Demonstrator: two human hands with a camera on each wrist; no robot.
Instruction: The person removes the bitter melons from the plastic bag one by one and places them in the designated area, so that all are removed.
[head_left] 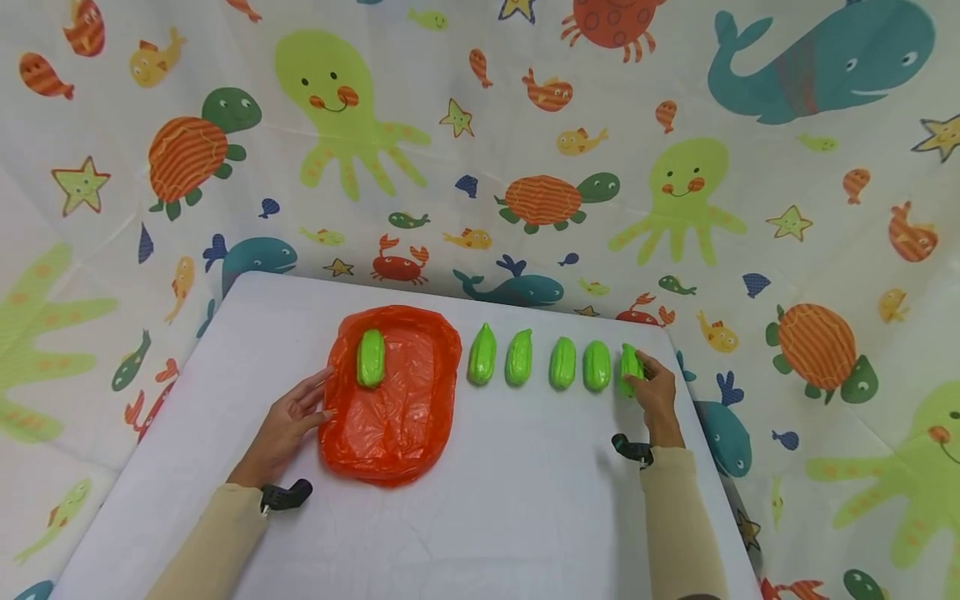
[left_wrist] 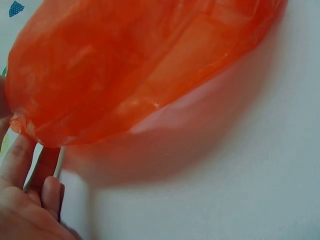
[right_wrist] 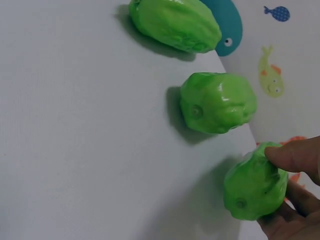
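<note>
My left hand [head_left: 288, 425] is at the left edge of a shallow tray-like container covered in red plastic [head_left: 397, 454]. In the left wrist view its fingertips [left_wrist: 21, 150] pinch a gathered bit of the red plastic's rim. At the right end of a row, my right hand [head_left: 656, 387] holds a glossy green gourd-like vegetable [right_wrist: 255, 187] between thumb and fingers. Another green gourd [head_left: 371, 358] lies inside the red container, toward its upper left. Between container and right hand, several similar gourds [head_left: 562, 363] lie side by side.
A white cloth [head_left: 517, 500] covers the table. Behind and around it hangs a curtain [head_left: 465, 75] printed with sea animals. Dark straps [head_left: 285, 496] sit on both wrists, below beige sleeves.
</note>
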